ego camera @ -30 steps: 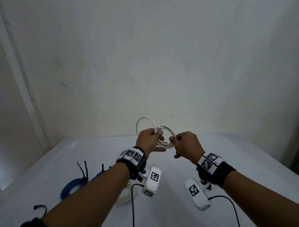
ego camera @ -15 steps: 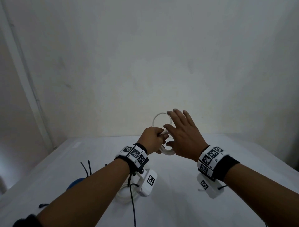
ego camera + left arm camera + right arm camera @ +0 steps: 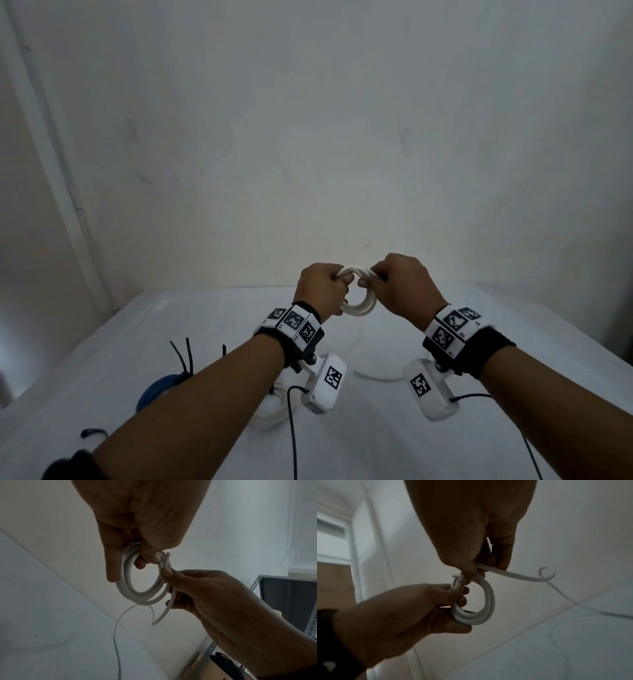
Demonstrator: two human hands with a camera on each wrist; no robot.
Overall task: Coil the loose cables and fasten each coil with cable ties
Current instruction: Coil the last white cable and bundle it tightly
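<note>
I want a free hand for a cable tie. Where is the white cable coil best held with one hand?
Probably at the top, where the left hand already holds the white cable coil: the turns bunch there and the cut end sits by the thumb. Wrap the grip from the left, leaving the lower arc open for the tie.

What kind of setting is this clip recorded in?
Probably a plain workroom or storage room: a white-covered table against a bare wall, and slotted metal shelving visible from the left wrist.

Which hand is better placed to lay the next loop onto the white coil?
Right hand: it pinches the loose tail feeding the white coil, while the left hand grips the finished loops.
</note>
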